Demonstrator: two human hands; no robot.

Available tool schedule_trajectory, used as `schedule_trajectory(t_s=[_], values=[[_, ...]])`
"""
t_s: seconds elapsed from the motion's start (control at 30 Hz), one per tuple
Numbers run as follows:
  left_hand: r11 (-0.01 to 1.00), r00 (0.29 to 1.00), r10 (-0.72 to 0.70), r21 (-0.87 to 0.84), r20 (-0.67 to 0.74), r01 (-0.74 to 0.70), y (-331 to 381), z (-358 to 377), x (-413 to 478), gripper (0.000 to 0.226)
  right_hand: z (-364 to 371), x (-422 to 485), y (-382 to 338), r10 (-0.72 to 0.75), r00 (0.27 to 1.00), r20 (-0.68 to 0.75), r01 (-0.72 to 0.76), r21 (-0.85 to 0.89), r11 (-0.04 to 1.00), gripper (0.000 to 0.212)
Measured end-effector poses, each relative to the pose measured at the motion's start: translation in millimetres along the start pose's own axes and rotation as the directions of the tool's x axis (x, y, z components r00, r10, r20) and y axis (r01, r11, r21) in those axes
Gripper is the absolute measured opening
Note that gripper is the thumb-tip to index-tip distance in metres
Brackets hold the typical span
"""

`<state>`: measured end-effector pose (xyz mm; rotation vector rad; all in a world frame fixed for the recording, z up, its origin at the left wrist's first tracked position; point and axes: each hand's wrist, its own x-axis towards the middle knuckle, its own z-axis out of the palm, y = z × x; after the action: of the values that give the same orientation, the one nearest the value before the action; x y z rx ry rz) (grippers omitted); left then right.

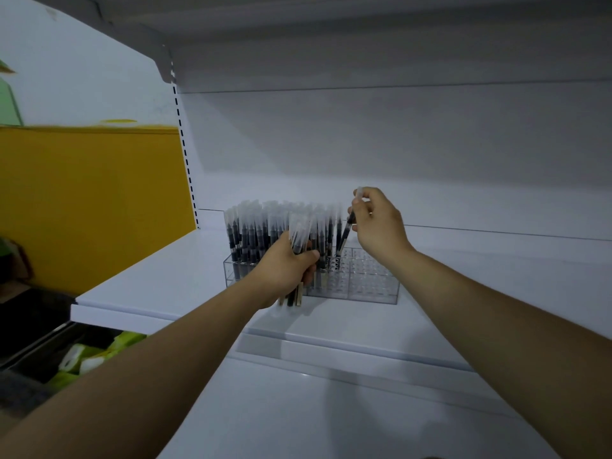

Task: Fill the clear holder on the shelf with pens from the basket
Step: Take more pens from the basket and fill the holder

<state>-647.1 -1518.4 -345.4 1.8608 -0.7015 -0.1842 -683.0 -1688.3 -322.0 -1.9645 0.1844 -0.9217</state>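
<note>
From my feed: left hand (288,270) is wrapped around a bundle of pens (299,238), caps up, lower ends sticking out below the fist, right in front of the clear holder (372,281). Right hand (377,223) pinches a single pen (346,228) near its clear cap. The pen is tilted, with its lower end at the holder's top, at the edge of the filled section. I can't tell if the tip is in a hole. Hands are apart, right one higher and further back.

The holder sits on the white shelf (149,279), near the front edge. Its left and middle parts are packed with upright black pens (251,226) with frosted caps; the right end shows bare holes.

Slotted upright (184,154) is at the shelf's back left corner, with a yellow panel (89,200) left of it. Green-and-white packages (82,359) are low on the left, blurred. Another shelf (364,31) is overhead.
</note>
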Motion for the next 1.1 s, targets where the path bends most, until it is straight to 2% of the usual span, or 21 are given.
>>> schedule_trajectory(t_s=[0.13, 0.3, 0.5, 0.7, 0.77, 0.87, 1.0, 1.1], values=[[1.000, 1.000, -0.014, -0.020, 0.019, 0.015, -1.3, -1.2, 0.2, 0.015, 5.6, -1.2, 5.3, -0.020, 0.998, 0.055, 0.024, -0.068, 0.997, 0.021], [0.999, 0.999, 0.021, -0.050, 0.026, -0.020, -3.9, -4.1, 2.9, 0.013, 15.6, -0.5, 13.9, -0.018, 0.994, 0.112, 0.038, -0.179, 0.983, 0.030], [0.994, 1.000, -0.004, -0.113, -0.018, 0.002, -7.8, -6.4, 4.4, 0.011, 21.8, 6.1, 16.2, 0.025, 0.998, 0.056, -0.012, -0.223, 0.975, 0.022], [0.993, 1.000, 0.005, -0.118, -0.014, -0.007, -9.6, -6.7, 4.5, 0.011, 25.8, 4.9, 21.0, 0.096, 0.990, 0.100, -0.053, -0.369, 0.928, 0.027], [0.992, 1.000, 0.015, -0.123, -0.004, -0.016, -9.5, -6.7, 4.1, 0.013, 24.8, 1.7, 18.7, 0.044, 0.998, 0.054, -0.022, -0.350, 0.936, 0.026], [0.991, 1.000, 0.015, -0.130, -0.013, -0.017, -8.0, -6.4, 4.5, 0.009, 19.0, -6.8, 4.6, -0.096, 0.995, -0.013, 0.091, -0.224, 0.970, 0.019], [0.985, 0.999, 0.020, -0.169, -0.036, -0.026, -3.3, -2.3, 6.7, 0.013, 14.7, -19.8, -12.4, -0.066, 0.987, 0.149, 0.082, -0.106, 0.991, 0.018], [0.986, 0.998, 0.055, -0.156, -0.029, -0.059, 1.1, 1.9, 6.1, 0.009, 11.2, -21.5, -14.0, -0.046, 0.986, 0.160, 0.059, -0.078, 0.995, 0.008]])
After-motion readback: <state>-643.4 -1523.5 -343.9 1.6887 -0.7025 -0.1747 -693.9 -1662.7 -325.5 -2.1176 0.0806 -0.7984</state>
